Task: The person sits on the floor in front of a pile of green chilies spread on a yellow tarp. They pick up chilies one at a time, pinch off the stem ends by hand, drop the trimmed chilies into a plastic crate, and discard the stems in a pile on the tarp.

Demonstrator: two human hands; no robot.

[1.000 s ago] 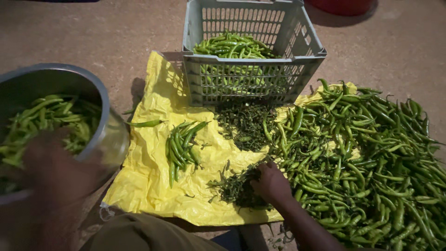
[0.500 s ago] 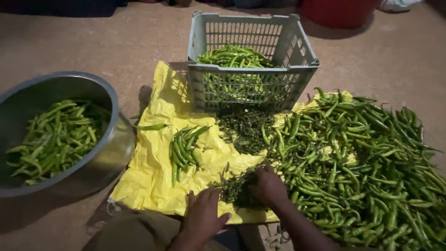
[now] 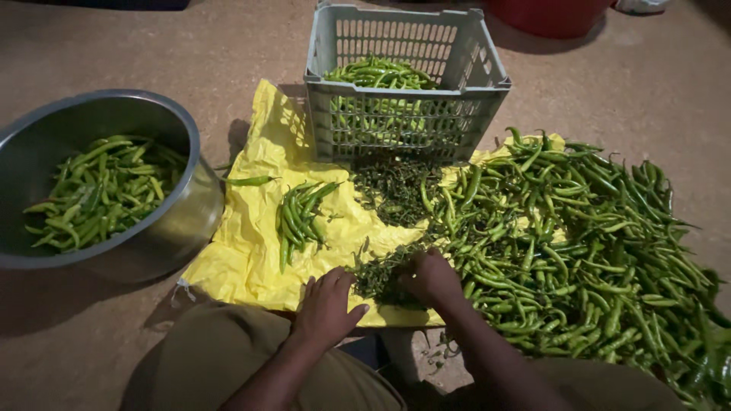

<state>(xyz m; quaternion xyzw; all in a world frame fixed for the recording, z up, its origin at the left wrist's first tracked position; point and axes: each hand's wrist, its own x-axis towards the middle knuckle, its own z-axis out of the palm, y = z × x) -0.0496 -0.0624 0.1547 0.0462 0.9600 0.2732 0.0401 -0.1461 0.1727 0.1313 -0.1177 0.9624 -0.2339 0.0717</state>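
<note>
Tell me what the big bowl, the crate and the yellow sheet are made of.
Bowl: likely steel, grey with a dull sheen and a thin rolled rim. Crate: moulded plastic by its matte grey lattice walls. Yellow sheet: probably thin plastic film, crinkled and slightly glossy.

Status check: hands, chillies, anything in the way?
Left hand open, flat on yellow sheet. Right hand curled on stem pile, grip unclear. Chilli heap beside it. Nothing blocking.

No labels, signs or screens are in sight. The nearest thing to packaging is a crumpled yellow plastic bag (image 3: 244, 243) spread flat on the floor, lying between the steel bowl (image 3: 179, 221) and the grey slatted crate (image 3: 403, 114).
</note>
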